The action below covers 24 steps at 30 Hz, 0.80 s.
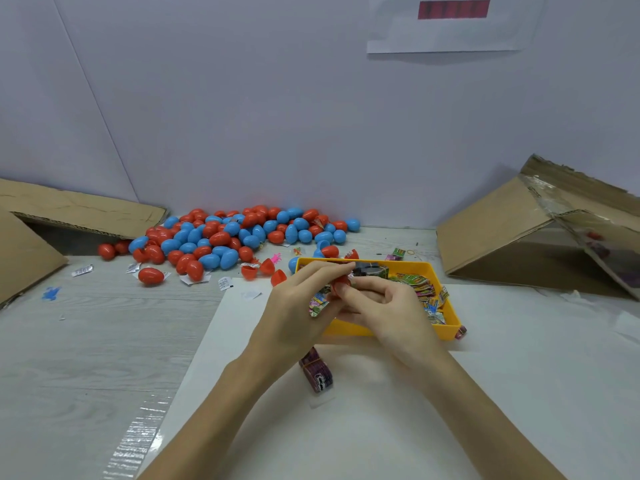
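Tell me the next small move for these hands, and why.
Probably tuck the folded leaflet into the red egg half: left hand and right hand both pinch the half over the yellow tray, with the leaflet right beside it.

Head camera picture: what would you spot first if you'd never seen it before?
The heap of red and blue plastic eggs against the back wall grabs the eye first. Next comes the bright yellow tray of colourful packets in the middle, where the left hand and right hand pinch a red egg half together. A tipped cardboard box lies at the far right.
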Tool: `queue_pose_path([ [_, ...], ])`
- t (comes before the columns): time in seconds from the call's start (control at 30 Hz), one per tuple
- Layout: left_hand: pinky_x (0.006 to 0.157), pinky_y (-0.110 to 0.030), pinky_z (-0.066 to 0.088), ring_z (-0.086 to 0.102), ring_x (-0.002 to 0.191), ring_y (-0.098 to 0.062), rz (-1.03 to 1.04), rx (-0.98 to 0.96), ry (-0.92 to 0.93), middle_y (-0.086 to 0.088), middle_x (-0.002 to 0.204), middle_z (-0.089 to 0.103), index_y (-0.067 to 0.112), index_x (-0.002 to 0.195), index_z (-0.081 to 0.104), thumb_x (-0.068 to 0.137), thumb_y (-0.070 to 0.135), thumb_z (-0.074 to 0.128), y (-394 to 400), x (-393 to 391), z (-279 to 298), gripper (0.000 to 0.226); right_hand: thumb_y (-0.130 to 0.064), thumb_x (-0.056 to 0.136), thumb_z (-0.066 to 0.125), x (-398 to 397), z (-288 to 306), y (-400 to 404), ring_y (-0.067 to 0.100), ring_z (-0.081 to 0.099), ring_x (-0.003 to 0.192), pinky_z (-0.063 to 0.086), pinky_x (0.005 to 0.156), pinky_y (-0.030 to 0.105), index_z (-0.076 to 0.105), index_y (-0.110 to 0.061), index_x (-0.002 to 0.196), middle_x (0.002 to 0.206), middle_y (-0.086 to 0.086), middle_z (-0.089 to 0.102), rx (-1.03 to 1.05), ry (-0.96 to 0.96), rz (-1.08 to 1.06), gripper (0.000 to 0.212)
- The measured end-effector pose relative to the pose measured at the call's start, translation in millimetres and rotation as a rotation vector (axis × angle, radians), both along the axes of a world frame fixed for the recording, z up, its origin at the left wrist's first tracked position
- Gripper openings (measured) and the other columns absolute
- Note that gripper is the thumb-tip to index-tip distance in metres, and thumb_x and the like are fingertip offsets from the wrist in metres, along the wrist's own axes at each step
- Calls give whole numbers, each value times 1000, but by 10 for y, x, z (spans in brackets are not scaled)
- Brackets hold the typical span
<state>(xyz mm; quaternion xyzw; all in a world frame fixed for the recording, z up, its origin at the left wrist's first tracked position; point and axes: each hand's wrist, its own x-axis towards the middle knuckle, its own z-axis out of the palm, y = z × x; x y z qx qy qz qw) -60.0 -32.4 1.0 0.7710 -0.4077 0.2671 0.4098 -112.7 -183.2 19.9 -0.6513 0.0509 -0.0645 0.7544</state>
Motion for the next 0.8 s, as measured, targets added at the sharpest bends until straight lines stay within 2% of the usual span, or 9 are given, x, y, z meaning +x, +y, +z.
queue_pose_path([
  [0.1, 101, -21, 50, 64, 116, -12, 23, -10, -9, -1, 125, 68, 11, 129, 68, 81, -2, 82, -15, -2, -12, 51, -19, 88, 79, 3, -12, 6, 13, 77, 93, 60, 74, 22, 74, -24, 103, 95, -2, 80, -108, -65, -21, 17],
  [0.2, 103, -25, 51, 61, 121, -14, 22, -10, -1, -2, 129, 66, 11, 132, 66, 80, -2, 83, -21, 8, -15, 57, -19, 89, 79, -2, 5, 13, 6, 74, 97, 60, 75, 21, 73, -32, 104, 98, -9, 79, -213, -137, -24, 21],
  [0.3, 107, -31, 49, 55, 129, -15, 53, 37, 35, 0, 137, 59, 16, 142, 57, 83, 9, 83, -14, 1, -15, 65, -20, 92, 76, 19, -25, -8, 9, 75, 101, 61, 79, 25, 71, -24, 115, 104, -5, 79, -184, -123, -40, 24],
  [0.37, 109, -28, 46, 52, 130, -11, 109, 33, 26, 5, 138, 55, 17, 143, 56, 86, 20, 81, 11, 10, -9, 62, -26, 95, 72, 54, 20, -146, 18, 75, 103, 60, 86, 31, 69, -12, 120, 107, 4, 79, -32, -18, 3, 28],
  [0.43, 108, -18, 42, 49, 126, -2, 150, 2, 20, 13, 134, 52, 19, 140, 57, 90, 31, 72, 41, 13, 17, 53, -27, 98, 67, 116, 191, -449, 28, 73, 109, 61, 89, 34, 67, -1, 122, 116, 17, 75, 287, 90, 68, 36],
  [0.5, 103, -12, 41, 50, 122, -1, 165, -19, 41, 12, 129, 56, 19, 133, 62, 92, 36, 65, 59, 21, 48, 45, -27, 101, 61, 170, 457, -846, 31, 72, 113, 62, 85, 31, 59, 3, 131, 123, 21, 72, 603, 8, 3, 43],
  [0.57, 96, -12, 45, 55, 115, -3, 179, -59, 114, 7, 121, 62, 16, 122, 69, 93, 30, 67, 56, 33, 65, 33, -34, 101, 60, 199, 705, -1189, 26, 72, 112, 63, 81, 31, 55, 2, 136, 126, 16, 71, 784, -181, -126, 50],
  [0.67, 85, -16, 49, 59, 106, -6, 206, -141, 257, 9, 110, 64, 19, 110, 74, 95, 20, 70, 67, 52, 60, 16, -38, 96, 63, 209, 720, -1330, 21, 73, 111, 63, 80, 32, 55, -1, 133, 130, 12, 70, 768, -193, -172, 53],
  [0.8, 76, -21, 51, 61, 94, -5, 307, -192, 412, 14, 105, 63, 27, 107, 71, 98, 19, 66, 151, 162, -4, 13, -18, 91, 70, 216, 317, -1018, 25, 76, 93, 63, 75, 30, 61, -5, 99, 102, 15, 71, 716, -41, -100, 18],
])
